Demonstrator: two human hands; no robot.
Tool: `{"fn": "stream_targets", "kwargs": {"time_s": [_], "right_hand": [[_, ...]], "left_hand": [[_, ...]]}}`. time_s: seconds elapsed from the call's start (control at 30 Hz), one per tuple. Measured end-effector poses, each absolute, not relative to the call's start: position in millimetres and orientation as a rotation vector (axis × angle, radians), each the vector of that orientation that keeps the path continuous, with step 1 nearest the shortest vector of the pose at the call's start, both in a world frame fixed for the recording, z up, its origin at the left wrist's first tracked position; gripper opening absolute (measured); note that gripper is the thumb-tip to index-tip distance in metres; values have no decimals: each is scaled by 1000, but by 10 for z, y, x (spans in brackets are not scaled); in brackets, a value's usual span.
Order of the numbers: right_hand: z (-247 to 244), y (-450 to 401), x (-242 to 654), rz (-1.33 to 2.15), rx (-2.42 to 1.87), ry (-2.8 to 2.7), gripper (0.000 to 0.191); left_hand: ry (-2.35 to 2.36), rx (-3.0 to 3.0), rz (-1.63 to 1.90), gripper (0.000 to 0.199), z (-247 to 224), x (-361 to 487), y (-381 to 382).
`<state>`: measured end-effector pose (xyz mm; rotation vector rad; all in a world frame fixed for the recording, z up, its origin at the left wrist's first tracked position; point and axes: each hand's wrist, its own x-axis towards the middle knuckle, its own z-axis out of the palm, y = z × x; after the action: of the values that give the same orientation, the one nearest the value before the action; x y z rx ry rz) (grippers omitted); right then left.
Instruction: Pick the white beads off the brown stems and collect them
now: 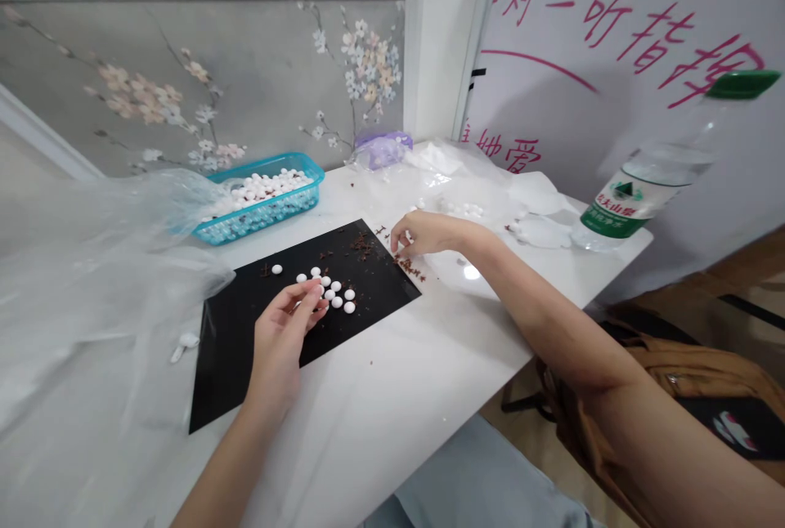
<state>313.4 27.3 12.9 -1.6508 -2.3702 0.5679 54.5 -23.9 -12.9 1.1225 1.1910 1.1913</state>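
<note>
Right arm [589,348]: nearest the camera, reaching from the lower right corner across the white table [392,397]
Hands: two, both bare
Left hand [291,311]: over the black mat [239,356], fingers curled, thumb close to the index fingertip; it seems to touch a bead (whether it grips one, I cannot tell)
Right hand [423,232]: at the mat's right-hand edge, fingers bent downward and partly closed, just above or touching brown pieces; whether it has hold of one cannot be told
White beads [349,307] on the mat: nine in plain sight, with about three more partly covered by the left fingers; one of the nine lies apart, toward the far left
Brown pieces [361,246]: many, small, star- or cross-shaped, too fine to count; most lie in a loose heap near the mat's far corner and along its right-hand edge, one beside the lone bead
Basket [294,208]: one, teal, behind the mat, heaped with white beads beyond counting, some brown bits among them
Bottle [641,185]: one, clear with a green cap, standing at the table's right, clear liquid inside
Plastic bag [116,283]: one large, see-through, on the left, overlapping the mat's edge and the basket's near end
Purple item [383,150]: one, under clear plastic by the wall
</note>
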Motion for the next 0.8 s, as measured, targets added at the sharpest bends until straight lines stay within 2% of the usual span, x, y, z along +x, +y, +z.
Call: {"fn": "stream_targets", "kwargs": {"time_s": [0.33,0.43,0.6,0.8], "right_hand": [[132,266,3067,725,-1413,-2199,9],[123,202,2859,807,-1174,-1946,13],[43,24,2450,1227,-896,-1705,28],[-43,-51,2339,1251,-845,-1661,28]], "left_hand": [[1172,1114,1163,29,-142,568,-242],[1117,1111,1153,28,-140,573,-244],[1076,993,1123,29,-128,588,-234],[1074,929,1183,23,-122,600,-225]]}}
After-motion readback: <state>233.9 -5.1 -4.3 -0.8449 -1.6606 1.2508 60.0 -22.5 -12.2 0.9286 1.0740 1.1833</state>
